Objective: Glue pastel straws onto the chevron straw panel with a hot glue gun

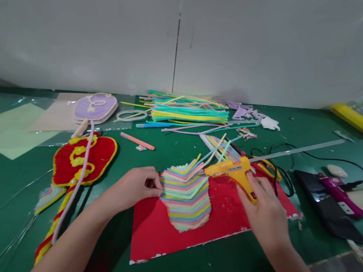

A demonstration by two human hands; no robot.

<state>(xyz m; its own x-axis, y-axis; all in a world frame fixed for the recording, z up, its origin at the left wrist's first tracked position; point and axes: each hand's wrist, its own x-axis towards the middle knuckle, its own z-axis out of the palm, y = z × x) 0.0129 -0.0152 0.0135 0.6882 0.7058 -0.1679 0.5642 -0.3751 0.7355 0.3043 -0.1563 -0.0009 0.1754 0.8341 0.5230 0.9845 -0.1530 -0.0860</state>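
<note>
A striped piece of pastel pipe cleaners (189, 205), laid in V-shaped rows, lies on a red sheet (228, 217). My left hand (143, 185) pinches its upper left edge between thumb and fingers. In my right hand (263, 203) is a yellow hot glue gun (230, 168), gripped by its handle, a long clear glue stick (299, 150) poking out of its back. Its nozzle points left at the right edge of the striped rows; whether it touches them I cannot tell. Behind the gun lies a fanned group of pastel strips (215, 144).
Loose pipe cleaners (187, 110) are heaped by the wall. A red and yellow fan (61, 167) and a lilac fan (95, 108) lie at left. An orange marker (137, 141) rests mid-table. Black cable (335, 160), a phone-like black slab (324, 205) and a purple power strip (342, 196) occupy the right.
</note>
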